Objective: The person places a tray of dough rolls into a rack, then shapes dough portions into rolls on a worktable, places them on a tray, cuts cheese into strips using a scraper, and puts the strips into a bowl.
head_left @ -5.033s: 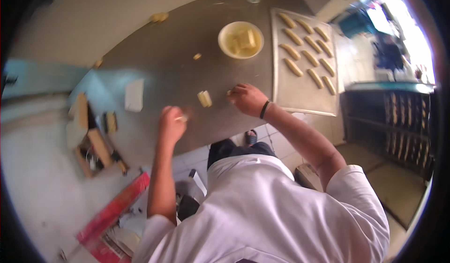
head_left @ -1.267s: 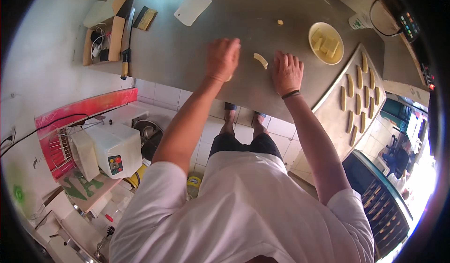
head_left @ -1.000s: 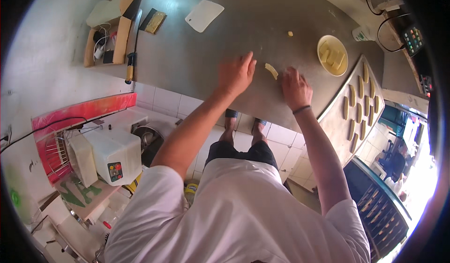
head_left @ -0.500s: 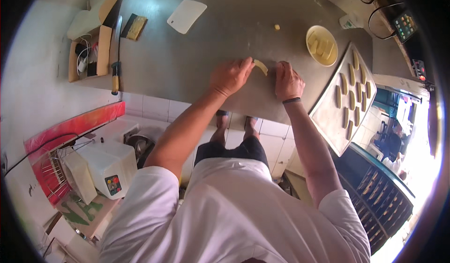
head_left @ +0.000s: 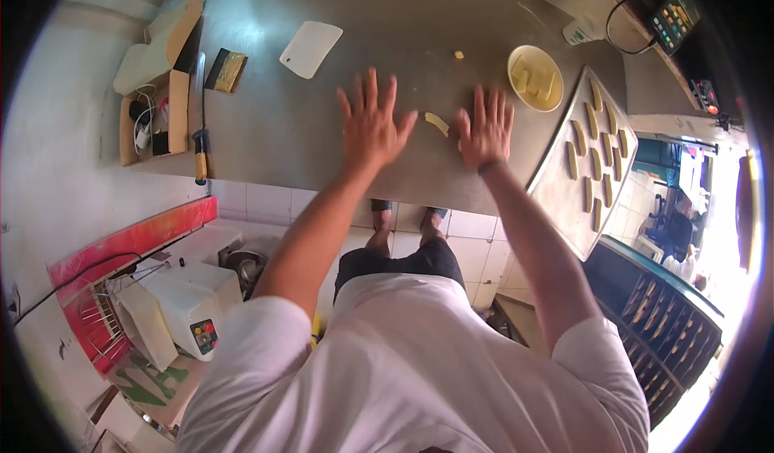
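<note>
Both of my hands are held out flat over the grey metal table (head_left: 266, 130). My left hand (head_left: 371, 126) has its fingers spread and holds nothing. My right hand (head_left: 487, 129) is also open, with its fingers stretched forward. On the table between them lies a short, slightly curved strip of pale dough (head_left: 436, 123), nearest the thumb tips. Whether anything lies under my right palm is hidden. Beyond the right hand stands a cream bowl (head_left: 513, 62) of pale yellow pieces. A small yellow lump (head_left: 459, 54) rests farther back.
A baking tray (head_left: 556, 199) with several dough sticks (head_left: 597, 161) lies at the right table edge. To the left are a white plastic board (head_left: 311, 50), a wrapped yellow block (head_left: 232, 71), a long knife (head_left: 201, 146) and an open cardboard box (head_left: 179, 106). A dark slotted rack (head_left: 645, 324) stands lower right.
My left hand has let go of the dough strip, which now lies on the table, and moved left with its fingers spread. My right hand has opened from a curled shape.
</note>
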Motion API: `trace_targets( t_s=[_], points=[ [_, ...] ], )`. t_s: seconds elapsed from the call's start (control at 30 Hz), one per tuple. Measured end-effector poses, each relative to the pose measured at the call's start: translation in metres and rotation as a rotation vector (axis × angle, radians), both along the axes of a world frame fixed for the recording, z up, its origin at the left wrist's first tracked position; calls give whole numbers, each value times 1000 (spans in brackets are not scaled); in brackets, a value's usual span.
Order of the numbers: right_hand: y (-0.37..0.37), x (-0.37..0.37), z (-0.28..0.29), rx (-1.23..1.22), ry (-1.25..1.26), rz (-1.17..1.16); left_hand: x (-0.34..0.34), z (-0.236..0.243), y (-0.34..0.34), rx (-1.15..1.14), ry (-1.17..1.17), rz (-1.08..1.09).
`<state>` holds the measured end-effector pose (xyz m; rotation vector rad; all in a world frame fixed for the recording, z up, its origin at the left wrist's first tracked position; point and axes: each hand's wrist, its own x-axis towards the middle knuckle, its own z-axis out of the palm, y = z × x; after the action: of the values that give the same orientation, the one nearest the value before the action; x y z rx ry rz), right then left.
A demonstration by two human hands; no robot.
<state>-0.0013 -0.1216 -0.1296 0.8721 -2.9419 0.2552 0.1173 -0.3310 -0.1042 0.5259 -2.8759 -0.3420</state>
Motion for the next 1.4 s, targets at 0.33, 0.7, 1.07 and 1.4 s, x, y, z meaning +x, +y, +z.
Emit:
trace_targets(
  t_s=[0.33, 0.7, 1.07, 1.4],
  points=[
    [61, 77, 15, 103, -80, 97, 65, -1, 30, 43, -68, -166],
    [171, 82, 81, -299, -390, 151, 65, 68, 44, -37, -455, -123],
    [332, 40, 87, -778, 17, -413, -102, 84, 314, 143, 284, -975],
    [326, 75, 84, -636, -104, -484, -55, 44, 222, 325, 132, -552]
  ],
)
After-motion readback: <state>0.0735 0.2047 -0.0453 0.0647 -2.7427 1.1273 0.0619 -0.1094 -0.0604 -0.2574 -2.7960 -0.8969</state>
